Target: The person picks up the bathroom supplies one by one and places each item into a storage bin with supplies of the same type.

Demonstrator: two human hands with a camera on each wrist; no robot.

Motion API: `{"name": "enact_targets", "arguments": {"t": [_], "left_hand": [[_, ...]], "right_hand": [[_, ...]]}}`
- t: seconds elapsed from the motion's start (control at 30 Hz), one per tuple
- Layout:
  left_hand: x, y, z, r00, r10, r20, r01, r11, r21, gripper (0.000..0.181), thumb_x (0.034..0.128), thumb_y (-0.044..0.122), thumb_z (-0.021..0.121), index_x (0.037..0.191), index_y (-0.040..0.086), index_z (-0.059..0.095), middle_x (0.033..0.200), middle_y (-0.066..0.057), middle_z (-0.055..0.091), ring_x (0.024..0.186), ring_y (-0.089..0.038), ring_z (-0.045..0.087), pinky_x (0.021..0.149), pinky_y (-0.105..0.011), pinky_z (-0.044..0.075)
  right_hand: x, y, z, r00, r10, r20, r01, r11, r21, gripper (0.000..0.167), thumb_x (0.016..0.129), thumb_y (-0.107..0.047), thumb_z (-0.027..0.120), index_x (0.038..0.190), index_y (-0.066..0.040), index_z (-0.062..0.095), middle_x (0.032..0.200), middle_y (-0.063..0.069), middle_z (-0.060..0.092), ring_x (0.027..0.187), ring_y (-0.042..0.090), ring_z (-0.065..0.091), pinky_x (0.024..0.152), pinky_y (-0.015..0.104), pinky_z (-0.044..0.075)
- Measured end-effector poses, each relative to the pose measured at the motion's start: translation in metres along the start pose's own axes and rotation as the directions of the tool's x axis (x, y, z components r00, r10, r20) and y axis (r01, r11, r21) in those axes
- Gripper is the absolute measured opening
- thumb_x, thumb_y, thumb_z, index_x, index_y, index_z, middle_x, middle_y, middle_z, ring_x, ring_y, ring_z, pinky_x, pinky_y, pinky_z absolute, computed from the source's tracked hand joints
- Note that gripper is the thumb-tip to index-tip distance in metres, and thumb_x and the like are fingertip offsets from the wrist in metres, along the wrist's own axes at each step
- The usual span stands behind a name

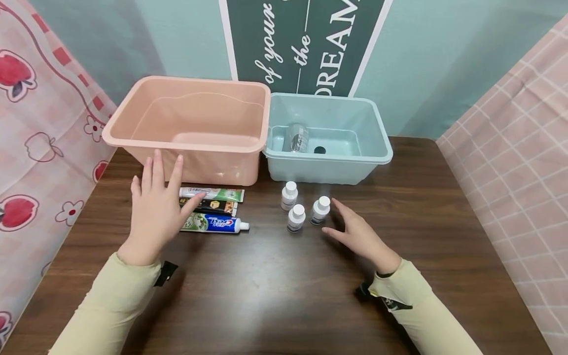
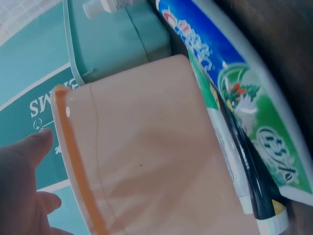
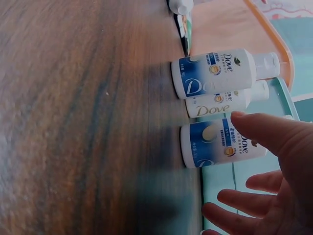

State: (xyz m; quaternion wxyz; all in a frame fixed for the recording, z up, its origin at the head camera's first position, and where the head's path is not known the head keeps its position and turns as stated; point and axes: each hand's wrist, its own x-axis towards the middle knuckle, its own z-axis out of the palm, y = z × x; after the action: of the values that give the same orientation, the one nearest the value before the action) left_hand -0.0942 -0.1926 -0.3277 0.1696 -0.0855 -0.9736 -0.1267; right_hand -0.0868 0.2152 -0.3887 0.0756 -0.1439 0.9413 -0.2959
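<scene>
On brown table (image 1: 248, 301), bottles (image 1: 296, 220); blue backdrop (image 1: 191, 39).

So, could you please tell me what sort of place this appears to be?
It may be a staged tabletop corner, though I cannot be certain: a wooden table stands between an apple-print cloth and a checked cloth, with small bottles set out on it.

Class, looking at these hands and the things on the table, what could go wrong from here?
Toppling: three small white plastic Dove bottles stand upright, close together. The right hand, beside one, might knock it into the others.

Dragging: three long printed toothpaste tubes lie side by side, near the open left hand. Grabbing one could pull its neighbours along.
</scene>
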Motion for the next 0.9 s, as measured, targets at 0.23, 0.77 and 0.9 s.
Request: {"name": "enact_targets", "arguments": {"t": [0.23, 0.77, 0.9], "left_hand": [[0.009, -0.001, 0.004, 1.000, 0.007, 0.012, -0.007, 1.000, 0.002, 0.082, 0.0844, 0.048, 0.061, 0.148, 0.012, 0.025, 0.153, -0.023, 0.002, 0.139, -0.041, 0.004, 0.102, -0.067, 0.010], [0.025, -0.006, 0.017, 0.983, 0.093, -0.160, -0.092, 0.996, 0.014, 0.086, 0.0787, 0.042, 0.068, 0.147, 0.011, 0.026, 0.149, -0.032, 0.006, 0.135, -0.050, 0.005, 0.100, -0.068, 0.017], [0.030, -0.010, 0.014, 0.979, 0.089, -0.184, -0.088, 0.996, 0.014, 0.084, 0.0788, 0.040, 0.068, 0.146, 0.011, 0.027, 0.147, -0.035, 0.008, 0.135, -0.051, 0.006, 0.099, -0.069, 0.017]], "right_hand": [[0.005, -0.001, -0.002, 0.998, -0.006, -0.062, 0.009, 0.999, 0.047, 0.073, 0.084, -0.023, 0.069, 0.141, 0.003, 0.031, 0.131, 0.024, 0.049, 0.115, 0.035, 0.051, 0.095, 0.050, 0.040], [0.009, -0.001, 0.004, 0.997, -0.022, -0.079, 0.028, 0.997, 0.077, 0.072, 0.081, -0.017, 0.073, 0.139, 0.004, 0.035, 0.127, 0.023, 0.052, 0.111, 0.035, 0.054, 0.093, 0.049, 0.042], [0.009, -0.001, 0.005, 0.996, -0.023, -0.081, 0.031, 0.994, 0.101, 0.072, 0.080, -0.017, 0.073, 0.139, 0.003, 0.036, 0.128, 0.023, 0.051, 0.111, 0.035, 0.054, 0.094, 0.048, 0.042]]}}
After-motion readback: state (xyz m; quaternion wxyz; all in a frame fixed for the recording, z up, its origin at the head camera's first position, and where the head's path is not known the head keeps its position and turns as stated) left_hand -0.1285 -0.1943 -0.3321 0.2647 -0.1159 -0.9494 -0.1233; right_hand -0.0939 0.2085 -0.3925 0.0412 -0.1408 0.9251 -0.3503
